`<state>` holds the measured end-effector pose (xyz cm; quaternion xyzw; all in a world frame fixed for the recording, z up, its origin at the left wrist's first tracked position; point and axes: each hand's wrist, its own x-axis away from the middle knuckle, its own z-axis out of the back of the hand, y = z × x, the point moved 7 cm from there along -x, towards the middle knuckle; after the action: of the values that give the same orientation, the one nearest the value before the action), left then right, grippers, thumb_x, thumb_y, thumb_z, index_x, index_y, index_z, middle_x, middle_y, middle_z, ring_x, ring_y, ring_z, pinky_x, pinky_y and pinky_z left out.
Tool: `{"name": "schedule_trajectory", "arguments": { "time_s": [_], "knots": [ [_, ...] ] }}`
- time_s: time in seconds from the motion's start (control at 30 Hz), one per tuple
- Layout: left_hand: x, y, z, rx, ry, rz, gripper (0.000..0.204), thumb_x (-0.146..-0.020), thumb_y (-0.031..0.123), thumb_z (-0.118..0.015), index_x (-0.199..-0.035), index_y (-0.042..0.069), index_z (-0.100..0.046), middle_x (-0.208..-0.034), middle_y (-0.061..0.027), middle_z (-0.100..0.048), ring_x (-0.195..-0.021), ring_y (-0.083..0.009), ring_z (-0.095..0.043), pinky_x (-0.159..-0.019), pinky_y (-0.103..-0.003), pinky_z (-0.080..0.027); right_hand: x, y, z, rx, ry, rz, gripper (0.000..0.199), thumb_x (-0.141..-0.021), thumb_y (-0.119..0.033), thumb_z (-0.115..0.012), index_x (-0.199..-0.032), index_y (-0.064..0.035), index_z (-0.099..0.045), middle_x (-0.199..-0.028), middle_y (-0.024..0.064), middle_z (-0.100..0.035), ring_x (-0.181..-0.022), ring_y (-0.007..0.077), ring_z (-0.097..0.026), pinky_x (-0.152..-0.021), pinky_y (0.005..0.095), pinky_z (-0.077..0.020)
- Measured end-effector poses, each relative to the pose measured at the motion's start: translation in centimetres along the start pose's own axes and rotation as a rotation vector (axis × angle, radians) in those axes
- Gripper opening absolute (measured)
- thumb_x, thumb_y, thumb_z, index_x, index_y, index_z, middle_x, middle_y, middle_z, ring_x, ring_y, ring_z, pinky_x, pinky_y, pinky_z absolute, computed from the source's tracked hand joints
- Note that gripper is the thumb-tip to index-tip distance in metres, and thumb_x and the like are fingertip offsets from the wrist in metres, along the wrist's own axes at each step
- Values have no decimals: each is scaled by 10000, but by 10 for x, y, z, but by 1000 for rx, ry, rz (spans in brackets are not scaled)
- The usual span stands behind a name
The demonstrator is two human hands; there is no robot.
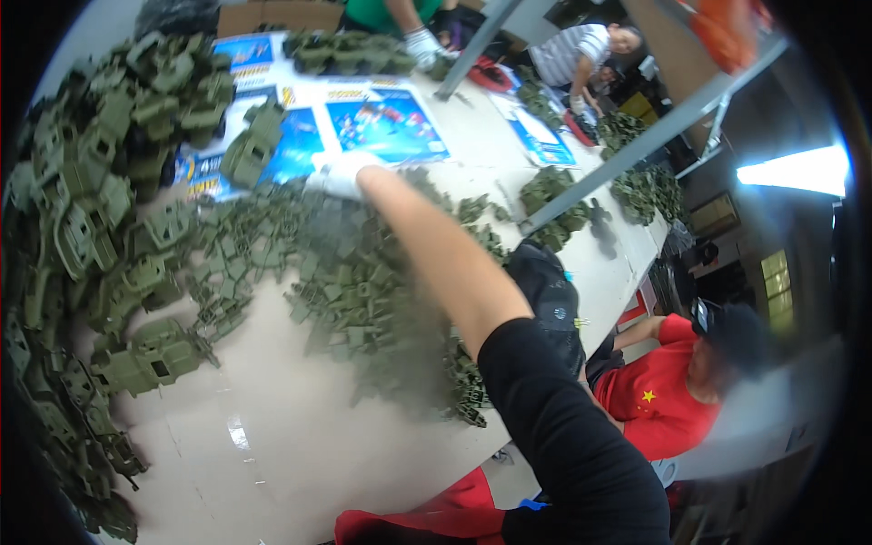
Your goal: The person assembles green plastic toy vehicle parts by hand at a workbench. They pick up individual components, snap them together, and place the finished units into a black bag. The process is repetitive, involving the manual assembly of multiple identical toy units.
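Observation:
My right hand (343, 174), in a white glove, stretches far across the table at the end of a bare forearm and a black sleeve. It is at the far edge of a spread heap of small olive-green plastic parts (363, 291), beside printed blue sheets (386, 123). Its fingers are smeared, so whether they hold a part does not show. Just left of the hand, a larger green toy vehicle body (254, 150) rests on the sheets. Another vehicle body (154, 356) lies on the near left of the table. My left hand is out of view.
Many green vehicle bodies (86, 191) are piled along the left. A grey metal post (627, 154) slants across the right, near a black bag (548, 300). Co-workers sit or stand around: one in red (658, 391), one in stripes (572, 54), and a gloved hand (424, 47) at the far side.

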<state>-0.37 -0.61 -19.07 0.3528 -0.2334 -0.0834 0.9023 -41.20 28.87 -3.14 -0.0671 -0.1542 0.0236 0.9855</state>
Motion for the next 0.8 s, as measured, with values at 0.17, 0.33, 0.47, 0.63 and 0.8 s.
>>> {"name": "schedule_trajectory", "arguments": {
  "time_s": [0.17,0.33,0.47,0.63,0.8],
  "knots": [
    [-7,-17,-12,-88,-14,-17,252,-888,309,-596,-868,80,-700,-938,-139,-682,-843,-302,-669,-766,-414,-535,105,-28,36,-291,406,-174,469,-889,-432,-539,-1226,-120,-631,-1175,164,-650,-1114,332,-597,-965,392,-459],
    [0,-58,-31,-157,12,-45,274,-887,332,-600,-888,78,-706,-949,-149,-683,-855,-315,-672,-770,-424,-538,242,-128,64,-575,685,43,360,-871,-345,-563,-1105,-99,-686,-1120,182,-658,-1033,354,-620,-917,428,-479],
    [6,-144,-58,-494,17,-323,293,-886,349,-604,-903,77,-711,-957,-156,-684,-864,-326,-674,-773,-432,-540,366,-194,-15,-736,408,418,278,-861,-310,-572,-914,-68,-700,-920,145,-685,-861,338,-650,-774,414,-514],
    [115,-151,82,-896,66,195,522,-886,555,-554,-934,51,-682,-871,-179,-653,-833,-373,-664,-714,-475,-539,487,-232,-218,-560,-548,487,237,-845,-290,-579,-877,-86,-695,-879,145,-684,-820,340,-654,-732,399,-518],
    [196,-221,55,-490,239,432,587,-857,616,-585,-883,33,-640,-810,-195,-665,-794,-383,-657,-747,-465,-515,523,-115,-357,-173,-116,-391,279,-809,-328,-613,-953,-115,-721,-936,158,-695,-894,356,-665,-830,413,-529]
  ]
}}
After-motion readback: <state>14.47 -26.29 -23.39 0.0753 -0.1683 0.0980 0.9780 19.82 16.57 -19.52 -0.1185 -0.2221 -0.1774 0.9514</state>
